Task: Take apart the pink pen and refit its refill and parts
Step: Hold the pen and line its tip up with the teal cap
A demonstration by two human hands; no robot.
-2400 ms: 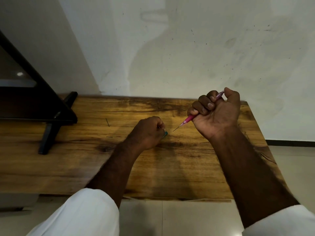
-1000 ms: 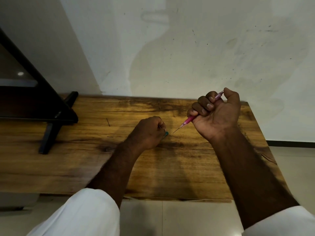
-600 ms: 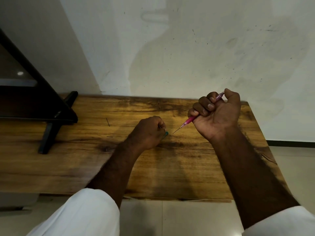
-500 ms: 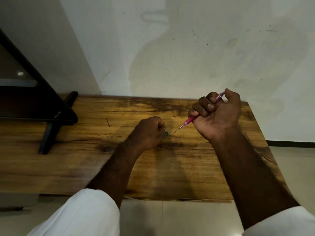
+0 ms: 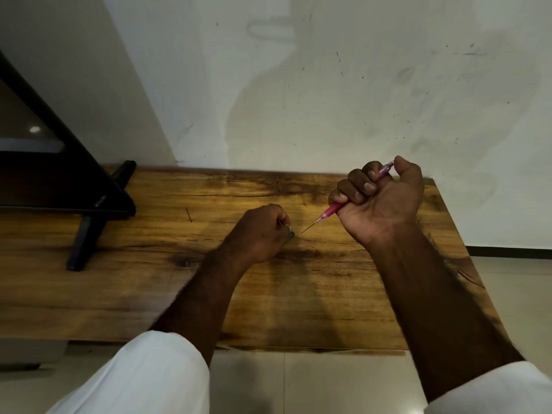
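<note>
My right hand [image 5: 379,201] is fisted around the pink pen [image 5: 330,212], which slants down to the left. A thin dark refill tip [image 5: 307,229] sticks out of the pen's front end. My left hand [image 5: 258,234] rests on the wooden table [image 5: 149,279], fingers closed on a small part with a teal end [image 5: 291,233] and a thin metal piece [image 5: 282,224]. The refill tip ends a short way right of the teal part, not touching it. Most of the small part is hidden in my fingers.
A black stand [image 5: 89,210] with a foot sits at the table's left. A thin dark sliver [image 5: 188,215] lies on the wood left of my left hand. A white wall backs the table. Tiled floor lies below the front edge.
Almost nothing differs. Both hands hold the same poses; the right hand with the pen has shifted only a hair.
</note>
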